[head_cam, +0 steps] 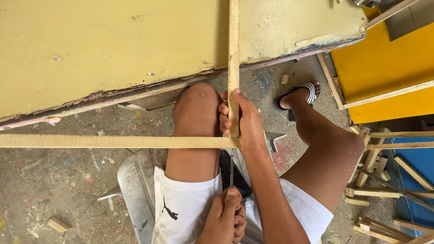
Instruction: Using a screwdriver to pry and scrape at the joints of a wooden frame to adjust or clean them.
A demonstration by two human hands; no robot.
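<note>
Two thin wooden strips meet at a right angle above my knees. The long horizontal strip point(113, 141) runs in from the left, and the upright strip point(233, 45) lies across a worn olive-yellow board point(113, 45). My right hand point(246, 124) grips the upright strip just above the joint, fingers wrapped round it. My left hand point(224, 219), low between my thighs, is closed on the handle of a thin metal-shafted tool point(231, 169). The tool's tip points up at the joint.
I sit on a bare metal seat point(133, 180) over a paint-stained concrete floor. A yellow panel point(384, 68) and a blue surface point(420, 167) stand at the right, with a heap of loose wooden strips point(375, 180). A small wood offcut point(58, 224) lies at the lower left.
</note>
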